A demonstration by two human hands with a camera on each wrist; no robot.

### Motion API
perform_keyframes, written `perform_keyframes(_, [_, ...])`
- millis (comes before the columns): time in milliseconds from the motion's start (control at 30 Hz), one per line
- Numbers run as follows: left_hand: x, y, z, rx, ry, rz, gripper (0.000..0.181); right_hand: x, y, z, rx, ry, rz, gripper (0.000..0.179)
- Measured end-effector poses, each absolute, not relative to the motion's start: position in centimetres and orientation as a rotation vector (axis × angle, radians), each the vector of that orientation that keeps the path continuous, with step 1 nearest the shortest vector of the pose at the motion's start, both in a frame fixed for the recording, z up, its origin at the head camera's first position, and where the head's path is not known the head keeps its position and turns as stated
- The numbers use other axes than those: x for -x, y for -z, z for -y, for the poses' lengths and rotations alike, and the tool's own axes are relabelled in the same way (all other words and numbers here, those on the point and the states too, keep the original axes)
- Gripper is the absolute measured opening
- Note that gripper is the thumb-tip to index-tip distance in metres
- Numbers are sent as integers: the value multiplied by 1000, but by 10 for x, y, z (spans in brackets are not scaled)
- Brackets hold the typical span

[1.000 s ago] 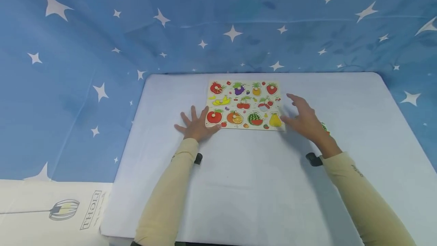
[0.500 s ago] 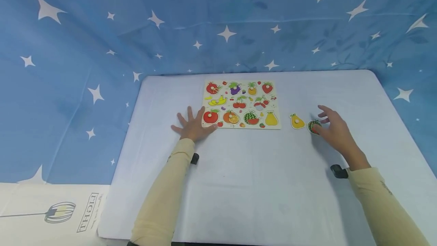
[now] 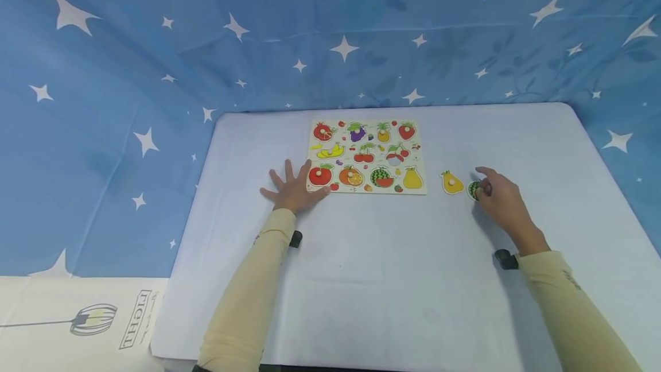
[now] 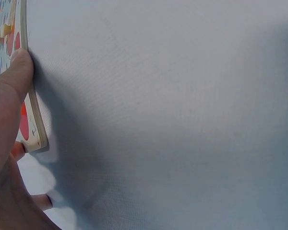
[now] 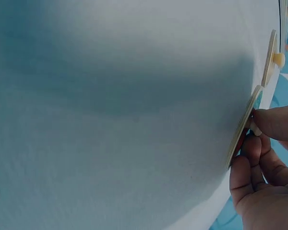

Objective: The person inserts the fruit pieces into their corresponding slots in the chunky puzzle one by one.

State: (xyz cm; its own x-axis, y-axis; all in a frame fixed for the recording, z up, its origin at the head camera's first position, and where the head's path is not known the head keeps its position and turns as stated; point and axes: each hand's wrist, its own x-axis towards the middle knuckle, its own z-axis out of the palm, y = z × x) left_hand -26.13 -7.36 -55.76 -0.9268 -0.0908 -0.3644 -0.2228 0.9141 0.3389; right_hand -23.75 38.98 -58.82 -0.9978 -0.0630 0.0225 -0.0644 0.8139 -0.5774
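Observation:
My left hand (image 3: pixel 294 189) lies with spread fingers at the near left corner of a fruit knob puzzle board (image 3: pixel 343 163). Its thumb (image 4: pixel 20 64) presses against the board's near edge in the left wrist view. To the right of the board, my right hand (image 3: pixel 501 200) pinches the knob (image 5: pixel 254 127) of a watermelon puzzle piece (image 3: pixel 473 190) between thumb and fingers. That piece looks flat on the table in the head view; its right part is hidden by the fingers. Beside it, a yellow pear puzzle piece (image 3: pixel 452 183) lies with its knob up.
All this stands on a white-covered table (image 3: pixel 361 280). Behind it hangs a blue curtain (image 3: pixel 289 22) with white stars. A cream cloth (image 3: pixel 46 314) with a lamp print lies at the lower left. Several board fruits carry knobs; the board's pear picture (image 3: pixel 412 177) shows none.
My right hand has moved from the board's right edge rightward to the watermelon piece, and its fingers have closed on the knob. The pear piece has come into sight. My left hand stays put.

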Motion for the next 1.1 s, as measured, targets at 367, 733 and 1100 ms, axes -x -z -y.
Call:
perform_keyframes(367, [262, 555, 74, 235, -529, -2730, 101, 239, 587, -389, -26, -992, 3019, 57])
perform_keyframes(733, [255, 550, 71, 224, -535, -2770, 98, 238, 584, -389, 7, -1016, 3020, 57])
perform_keyframes(1100, [261, 557, 73, 233, -565, -2728, 100, 240, 577, -379, -42, -1032, 2961, 56])
